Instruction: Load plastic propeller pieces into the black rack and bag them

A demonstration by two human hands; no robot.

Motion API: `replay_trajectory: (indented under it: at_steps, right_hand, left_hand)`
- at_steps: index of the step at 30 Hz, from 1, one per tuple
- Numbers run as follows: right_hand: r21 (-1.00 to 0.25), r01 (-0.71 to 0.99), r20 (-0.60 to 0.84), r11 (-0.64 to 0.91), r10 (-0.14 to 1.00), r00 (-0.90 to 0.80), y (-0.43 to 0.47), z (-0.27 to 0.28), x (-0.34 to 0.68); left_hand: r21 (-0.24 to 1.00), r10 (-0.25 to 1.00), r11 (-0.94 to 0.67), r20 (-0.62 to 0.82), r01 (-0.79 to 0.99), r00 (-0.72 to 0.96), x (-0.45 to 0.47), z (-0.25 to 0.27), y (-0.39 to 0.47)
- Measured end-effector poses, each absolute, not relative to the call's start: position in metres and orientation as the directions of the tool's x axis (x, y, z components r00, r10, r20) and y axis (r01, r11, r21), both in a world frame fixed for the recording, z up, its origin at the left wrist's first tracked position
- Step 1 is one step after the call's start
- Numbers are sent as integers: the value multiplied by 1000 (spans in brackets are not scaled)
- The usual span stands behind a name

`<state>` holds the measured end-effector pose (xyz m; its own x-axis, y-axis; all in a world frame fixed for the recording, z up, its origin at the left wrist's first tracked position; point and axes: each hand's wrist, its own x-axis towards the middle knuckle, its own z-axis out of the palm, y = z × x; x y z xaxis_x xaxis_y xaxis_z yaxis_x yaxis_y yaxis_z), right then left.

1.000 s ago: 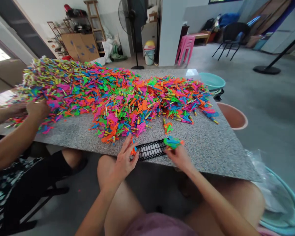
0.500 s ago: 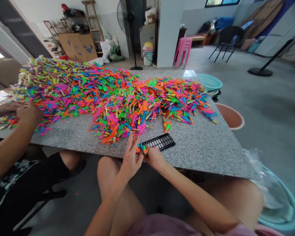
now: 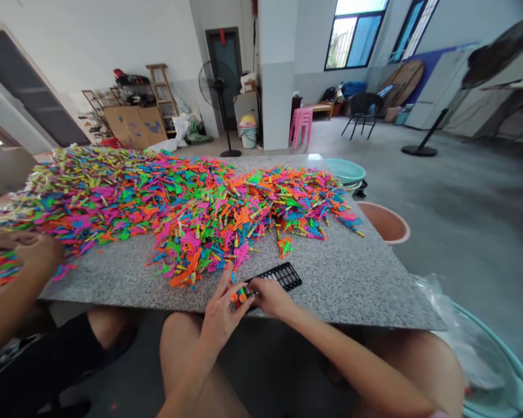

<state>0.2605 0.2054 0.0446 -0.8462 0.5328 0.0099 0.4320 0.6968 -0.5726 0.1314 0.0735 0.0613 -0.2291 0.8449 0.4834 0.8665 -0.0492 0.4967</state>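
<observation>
My left hand [image 3: 220,318] is at the table's near edge, its thumb and fingers curled round a few small colourful plastic pieces [image 3: 239,296] with round orange ends. My right hand [image 3: 271,297] meets it from the right, fingers pinched over the near end of a black grid tray [image 3: 291,275] with rows of slots. What lies between the right fingertips is hidden. Just beyond both hands spreads a large heap of small plastic toy guns [image 3: 239,217] in orange, pink, green and blue, many with yellow tips.
Granite-patterned tabletop [image 3: 335,284] lies under everything. At left, a co-worker's hands [image 3: 37,249] are at the heap. Off the right edge stand a teal basin [image 3: 344,169], a salmon basin [image 3: 386,223] and a teal-rimmed tub with clear plastic bags [image 3: 466,348]. A standing fan [image 3: 220,87] is behind.
My view has tilted upward, so more wall and windows show. My right fingers have shifted onto the near end of the grid tray; fewer coloured pieces show between my hands.
</observation>
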Motion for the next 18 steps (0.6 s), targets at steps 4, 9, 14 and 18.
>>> replay_trajectory:
  at_steps: [4, 9, 14, 18]
  right_hand:
    - [-168, 672, 141, 721, 693, -707, 294, 60, 272]
    - [111, 363, -64, 925, 371, -926, 363, 63, 267]
    - [1, 380, 19, 925, 380, -925, 360, 51, 288]
    - [-750, 378, 95, 543, 654, -750, 291, 27, 278]
  left_hand:
    - [483, 847, -81, 494, 872, -195, 129, 60, 70]
    - [471, 893, -100, 431, 876, -130, 124, 62, 66]
    - [535, 917, -113, 380, 837, -119, 123, 63, 60]
    - [565, 926, -98, 352, 819, -132, 124, 65, 59]
